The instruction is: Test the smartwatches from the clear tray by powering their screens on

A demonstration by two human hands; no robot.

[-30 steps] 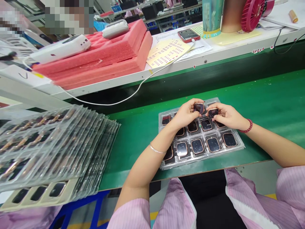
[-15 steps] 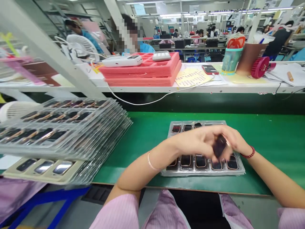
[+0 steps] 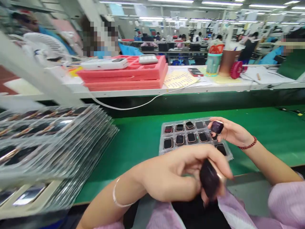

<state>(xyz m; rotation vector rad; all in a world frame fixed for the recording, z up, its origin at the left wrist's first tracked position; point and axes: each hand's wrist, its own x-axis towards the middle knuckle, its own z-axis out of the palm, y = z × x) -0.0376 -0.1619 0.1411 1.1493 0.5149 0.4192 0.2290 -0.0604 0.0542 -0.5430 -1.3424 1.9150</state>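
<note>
My left hand (image 3: 176, 175), slightly blurred, grips a dark-faced smartwatch body with a gold edge (image 3: 210, 178) close to me, in front of the bench edge. Over the right end of the clear plastic tray (image 3: 163, 135), my right hand (image 3: 234, 132) pinches a second smartwatch body (image 3: 217, 127), its dark face turned toward me. Rows of similar watch bodies (image 3: 191, 137) lie in the tray's pockets. My left forearm and hand hide the tray's front row.
A tall stack of clear trays filled with watch bodies (image 3: 71, 149) stands at the left. Behind the green bench (image 3: 133, 133), a shelf carries red foam trays (image 3: 124, 79), a phone (image 3: 195, 72), a teal cup (image 3: 213, 65) and a pink fan (image 3: 236, 70). A white cable (image 3: 133, 108) droops off it.
My hands have moved apart. The left came nearer to me with its watch body; the right shows a watch body over the tray's right end. The camera view has turned right.
</note>
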